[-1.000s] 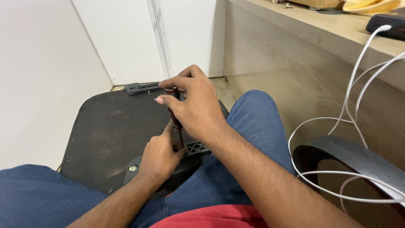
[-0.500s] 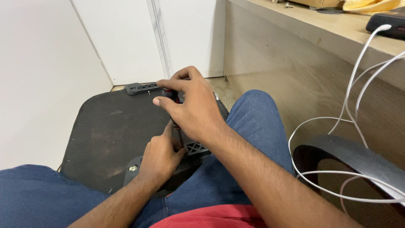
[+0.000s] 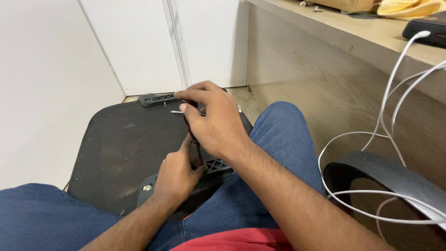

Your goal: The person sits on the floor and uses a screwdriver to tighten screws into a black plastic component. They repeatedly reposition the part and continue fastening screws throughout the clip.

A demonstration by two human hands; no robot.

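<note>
Screwdriver (image 3: pixel 195 139) with a dark red handle stands nearly upright between the two hands, its thin shaft running down to a black plastic bracket (image 3: pixel 214 164) with a lattice pattern. The right hand (image 3: pixel 214 120) is closed over the top of the handle, fingers curled round it and thumb pressed to its side. Just below it, the left hand (image 3: pixel 175 175) rests on the bracket with its fingers bunched narrowly about the lower shaft, steadying the tip. Both hands work above a dark, worn seat panel (image 3: pixel 121 148) that lies across the person's lap in blue jeans. Beyond the right hand, at the panel's far edge, sits a second black bracket (image 3: pixel 155 98). Well to the right of the hands, white cables (image 3: pixel 390 93) hang from a wooden desk (image 3: pixel 353 32).
</note>
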